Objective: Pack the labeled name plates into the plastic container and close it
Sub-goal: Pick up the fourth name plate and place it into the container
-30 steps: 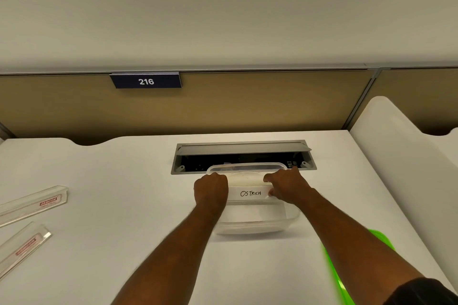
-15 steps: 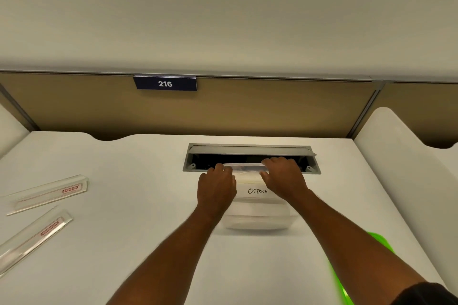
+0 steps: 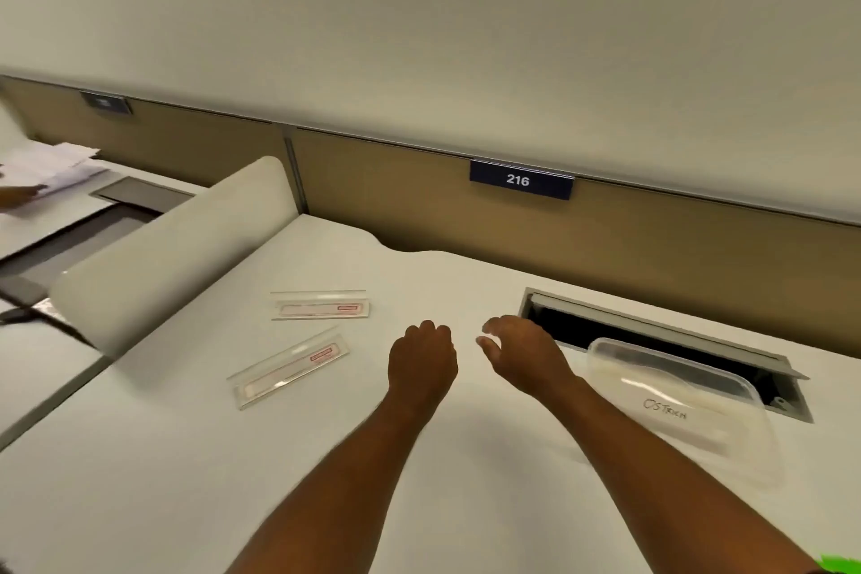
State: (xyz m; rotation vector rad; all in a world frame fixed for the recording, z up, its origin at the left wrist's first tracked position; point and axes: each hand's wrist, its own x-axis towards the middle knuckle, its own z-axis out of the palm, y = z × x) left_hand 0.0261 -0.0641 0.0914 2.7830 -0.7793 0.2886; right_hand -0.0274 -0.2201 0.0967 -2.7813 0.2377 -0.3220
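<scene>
From the head camera, both bare hands hang over the white counter (image 3: 419,503) with nothing in either grip. The left hand (image 3: 421,364) is curled loosely, fingers folded toward the palm, holding nothing. The right hand (image 3: 524,352) has a wide grip, fingers spread and slightly bent, thumb apart from them, also empty. The two hands are near each other, between the name plates and the container.

The plastic container (image 3: 680,405) stands to the right of the right forearm, apart from the hand. It is clear, with "OSTRICH" handwritten on its near side, and its far edge lies over the open cable tray (image 3: 652,336) set into the counter. Whether its lid is on cannot be told from the blur.

Two clear name plates lie flat to the left of the hands, well apart from the container. The far name plate (image 3: 320,307) lies nearly level; the near name plate (image 3: 289,367) lies slanted. Each carries a small red label.

On the tan partition (image 3: 419,210) behind the counter hangs a blue sign (image 3: 521,179) reading 216. A white divider (image 3: 177,247) bounds the counter at the left.
</scene>
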